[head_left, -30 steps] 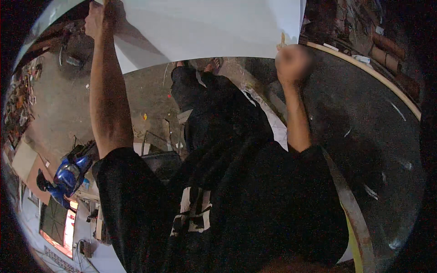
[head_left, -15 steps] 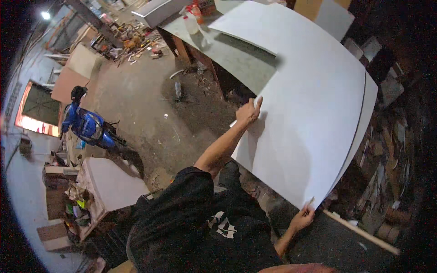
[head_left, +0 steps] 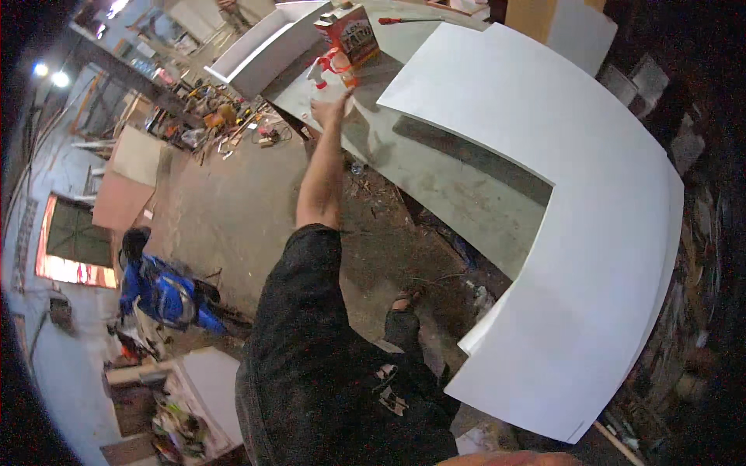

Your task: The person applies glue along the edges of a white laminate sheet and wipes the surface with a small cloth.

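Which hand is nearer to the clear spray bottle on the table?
The left. The left hand is right at the body of the spray bottle, though its grip is unclear. The right hand is out of view, so its exact place can't be told.

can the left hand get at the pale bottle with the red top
Probably yes: the left hand is right up at the pale bottle, with nothing apparent between them, though whether it grips it is unclear.
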A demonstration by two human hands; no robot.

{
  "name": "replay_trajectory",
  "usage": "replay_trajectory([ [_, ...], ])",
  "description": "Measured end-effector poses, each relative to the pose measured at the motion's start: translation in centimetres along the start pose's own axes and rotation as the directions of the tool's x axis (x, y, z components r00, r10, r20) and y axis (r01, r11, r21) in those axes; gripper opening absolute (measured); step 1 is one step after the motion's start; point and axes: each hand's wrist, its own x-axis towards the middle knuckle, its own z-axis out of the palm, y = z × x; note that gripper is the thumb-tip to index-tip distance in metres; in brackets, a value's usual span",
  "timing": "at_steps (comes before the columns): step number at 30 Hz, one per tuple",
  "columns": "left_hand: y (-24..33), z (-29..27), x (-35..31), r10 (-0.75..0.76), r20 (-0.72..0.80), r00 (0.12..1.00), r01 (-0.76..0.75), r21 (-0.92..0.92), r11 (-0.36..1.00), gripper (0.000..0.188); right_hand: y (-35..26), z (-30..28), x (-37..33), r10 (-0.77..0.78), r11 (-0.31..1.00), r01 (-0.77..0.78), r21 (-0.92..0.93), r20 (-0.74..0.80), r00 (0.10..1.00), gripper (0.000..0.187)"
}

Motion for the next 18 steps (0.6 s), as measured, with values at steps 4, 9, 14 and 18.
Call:
replay_trajectory([
  [4,1.1,3.4,12.4,0.146,0.186,0.972,-0.187,0.232,0.955,0.135,-5.0,2.8,-9.5,-0.207,0.116,0.060,-0.991,0.035,0.978,0.026],
  [9,3.2,7.8,12.3,0.351,0.480,0.804,-0.450,0.106,0.887,0.113,-5.4,3.1,-20.5,0.269,-0.506,-0.127,-0.853,-0.296,0.917,0.022],
  [14,1.7,7.5,1.5,0.386,0.654,0.651,-0.280,-0.265,0.923,0.091,-7.7,-6.8,-26.7,-0.030,-0.286,-0.218,-0.933,-0.218,0.975,0.030],
  [18,8.1,-0.1,-4.4,0.542,0.756,0.367,-0.242,-0.485,0.840,0.073,-5.9,-4.3,-35.9,-0.033,0.175,-0.434,-0.884,-0.446,0.895,0.026],
])
